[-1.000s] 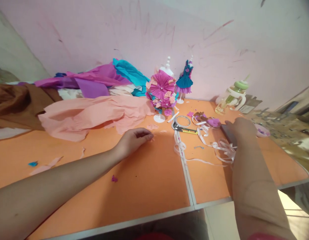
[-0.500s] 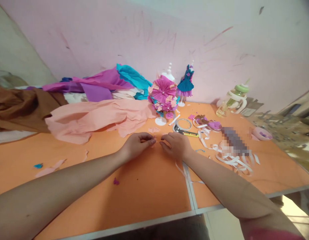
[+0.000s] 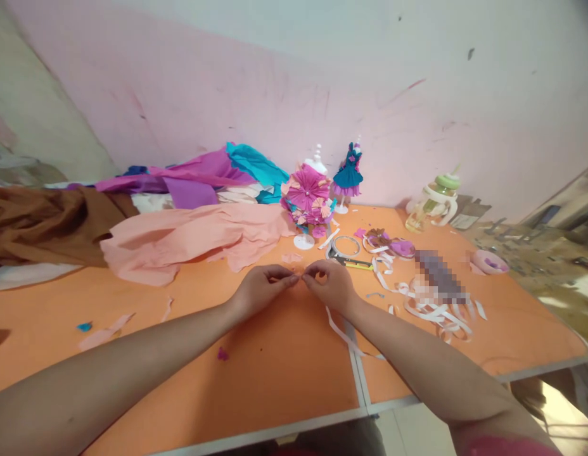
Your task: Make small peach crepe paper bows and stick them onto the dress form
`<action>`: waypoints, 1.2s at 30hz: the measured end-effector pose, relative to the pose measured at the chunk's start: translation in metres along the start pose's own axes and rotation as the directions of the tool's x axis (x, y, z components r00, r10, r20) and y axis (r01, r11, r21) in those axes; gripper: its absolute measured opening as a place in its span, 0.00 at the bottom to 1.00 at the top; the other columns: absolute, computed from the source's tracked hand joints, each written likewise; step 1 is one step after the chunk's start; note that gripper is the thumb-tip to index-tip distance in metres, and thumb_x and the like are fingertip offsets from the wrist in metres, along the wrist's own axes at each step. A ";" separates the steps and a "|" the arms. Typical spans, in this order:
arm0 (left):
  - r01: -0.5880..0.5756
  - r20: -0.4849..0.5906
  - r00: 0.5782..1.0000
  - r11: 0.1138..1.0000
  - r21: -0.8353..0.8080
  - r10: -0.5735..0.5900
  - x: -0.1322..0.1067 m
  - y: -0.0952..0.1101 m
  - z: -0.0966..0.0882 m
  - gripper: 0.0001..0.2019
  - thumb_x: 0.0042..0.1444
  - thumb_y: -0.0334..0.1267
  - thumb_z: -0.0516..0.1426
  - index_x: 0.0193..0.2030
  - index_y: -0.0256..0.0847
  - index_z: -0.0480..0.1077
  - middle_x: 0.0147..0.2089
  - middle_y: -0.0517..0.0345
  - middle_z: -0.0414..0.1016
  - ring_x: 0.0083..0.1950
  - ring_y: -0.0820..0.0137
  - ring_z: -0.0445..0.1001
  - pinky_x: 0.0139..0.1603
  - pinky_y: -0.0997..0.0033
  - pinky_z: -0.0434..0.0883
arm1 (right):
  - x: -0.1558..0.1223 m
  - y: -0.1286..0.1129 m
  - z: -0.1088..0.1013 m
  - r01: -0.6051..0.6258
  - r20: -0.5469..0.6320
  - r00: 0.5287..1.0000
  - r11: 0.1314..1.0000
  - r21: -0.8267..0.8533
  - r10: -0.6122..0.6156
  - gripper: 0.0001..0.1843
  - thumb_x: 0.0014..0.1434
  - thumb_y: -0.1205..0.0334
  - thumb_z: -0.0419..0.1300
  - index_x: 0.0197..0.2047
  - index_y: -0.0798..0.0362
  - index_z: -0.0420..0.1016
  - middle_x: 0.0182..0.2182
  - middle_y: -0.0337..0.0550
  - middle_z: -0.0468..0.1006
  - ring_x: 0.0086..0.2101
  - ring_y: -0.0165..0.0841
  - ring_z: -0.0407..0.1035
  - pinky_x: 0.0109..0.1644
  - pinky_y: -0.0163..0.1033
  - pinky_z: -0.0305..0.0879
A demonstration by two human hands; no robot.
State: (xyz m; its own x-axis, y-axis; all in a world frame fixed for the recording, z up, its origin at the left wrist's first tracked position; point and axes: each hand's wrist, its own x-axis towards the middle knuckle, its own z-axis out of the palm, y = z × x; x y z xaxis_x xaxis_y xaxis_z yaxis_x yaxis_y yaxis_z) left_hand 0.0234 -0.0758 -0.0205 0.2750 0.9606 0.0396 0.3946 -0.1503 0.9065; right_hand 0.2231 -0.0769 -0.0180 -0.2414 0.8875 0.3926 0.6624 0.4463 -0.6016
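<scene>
My left hand and my right hand meet fingertip to fingertip over the orange table. Both are closed in a pinch. Whatever lies between the fingertips is too small and too covered to name. Just behind them stands a small white dress form in a magenta and peach paper-flower dress. Beyond the right hand lie a yellow and black box cutter and a roll of tape. A white strip hangs or lies below the right wrist.
Peach crepe paper and a brown sheet spread on the left. A second form wears a teal dress. On the right are a bottle with a green lid, curled white strips and a pink bowl.
The fingertips of my two hands have come together from a small gap. The view has tilted up slightly, so the table items sit lower. The white strip by the right wrist shows more.
</scene>
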 end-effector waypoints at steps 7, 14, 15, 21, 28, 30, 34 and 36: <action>-0.066 0.066 0.995 0.992 -0.104 0.073 0.002 0.001 -0.004 0.19 0.56 0.55 0.56 0.33 0.39 0.77 0.38 0.56 0.80 0.44 0.62 0.76 0.48 0.68 0.68 | 0.000 -0.002 0.000 0.021 0.008 1.000 0.999 -0.045 -0.021 0.04 0.55 0.63 0.61 0.30 0.51 0.75 0.28 0.38 0.78 0.33 0.31 0.66 0.40 0.36 0.58; 0.010 0.017 1.000 0.998 -0.057 -0.009 0.002 -0.005 -0.002 0.19 0.51 0.54 0.60 0.38 0.40 0.77 0.39 0.54 0.81 0.43 0.60 0.77 0.44 0.67 0.71 | -0.005 -0.008 -0.006 0.045 0.031 0.999 0.999 -0.026 -0.044 0.11 0.60 0.57 0.58 0.43 0.49 0.77 0.36 0.40 0.80 0.38 0.33 0.69 0.45 0.38 0.59; -0.001 0.022 1.000 0.998 -0.058 0.003 0.001 -0.006 -0.002 0.18 0.50 0.54 0.61 0.38 0.40 0.77 0.39 0.54 0.81 0.42 0.60 0.77 0.44 0.67 0.71 | -0.005 -0.010 -0.007 0.048 0.040 0.998 0.999 -0.015 -0.047 0.12 0.60 0.55 0.59 0.44 0.49 0.77 0.37 0.40 0.80 0.38 0.33 0.69 0.46 0.38 0.59; -0.009 0.058 0.998 1.000 0.004 0.009 -0.001 -0.008 -0.001 0.17 0.51 0.54 0.61 0.37 0.42 0.78 0.39 0.56 0.81 0.42 0.61 0.77 0.44 0.67 0.70 | -0.007 -0.011 -0.008 0.065 0.105 0.992 0.998 0.026 -0.067 0.06 0.58 0.57 0.62 0.35 0.48 0.79 0.31 0.35 0.80 0.36 0.31 0.69 0.44 0.37 0.58; -0.031 0.166 0.985 0.988 -0.150 0.056 -0.002 -0.009 -0.004 0.19 0.54 0.54 0.59 0.40 0.40 0.77 0.40 0.53 0.80 0.45 0.60 0.76 0.50 0.64 0.69 | -0.008 -0.010 -0.008 0.039 0.102 0.994 0.997 0.064 -0.046 0.05 0.56 0.60 0.61 0.33 0.49 0.78 0.30 0.34 0.79 0.34 0.30 0.68 0.42 0.35 0.58; -0.048 0.143 0.987 0.979 -0.200 0.077 -0.001 -0.010 -0.005 0.19 0.54 0.54 0.59 0.41 0.40 0.77 0.43 0.52 0.80 0.47 0.59 0.76 0.52 0.63 0.69 | -0.007 -0.011 -0.009 0.021 0.107 0.994 0.998 0.064 -0.028 0.05 0.56 0.60 0.61 0.33 0.49 0.78 0.30 0.34 0.79 0.34 0.30 0.68 0.41 0.35 0.58; -0.031 0.122 0.992 0.993 -0.113 0.045 -0.001 -0.006 -0.006 0.18 0.53 0.53 0.60 0.40 0.41 0.77 0.42 0.53 0.80 0.46 0.59 0.76 0.49 0.64 0.69 | -0.006 -0.013 -0.010 0.006 0.115 0.993 0.999 0.042 -0.011 0.05 0.56 0.61 0.61 0.33 0.49 0.79 0.30 0.36 0.80 0.34 0.31 0.68 0.42 0.36 0.59; -0.021 0.092 0.995 0.998 -0.056 0.026 -0.003 -0.003 -0.005 0.17 0.52 0.53 0.61 0.38 0.41 0.78 0.40 0.53 0.81 0.44 0.59 0.76 0.48 0.65 0.70 | -0.006 -0.015 -0.011 0.029 0.120 0.992 0.999 0.025 -0.031 0.05 0.56 0.61 0.61 0.32 0.49 0.79 0.31 0.36 0.80 0.34 0.31 0.69 0.43 0.37 0.59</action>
State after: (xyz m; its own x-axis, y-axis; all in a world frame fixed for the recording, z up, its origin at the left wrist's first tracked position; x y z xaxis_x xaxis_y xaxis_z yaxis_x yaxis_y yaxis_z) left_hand 0.0172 -0.0767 -0.0212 0.3644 0.9309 0.0245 0.3391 -0.1572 0.9275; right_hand 0.2224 -0.0903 -0.0044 -0.3453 0.8804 0.3250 0.6376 0.4742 -0.6071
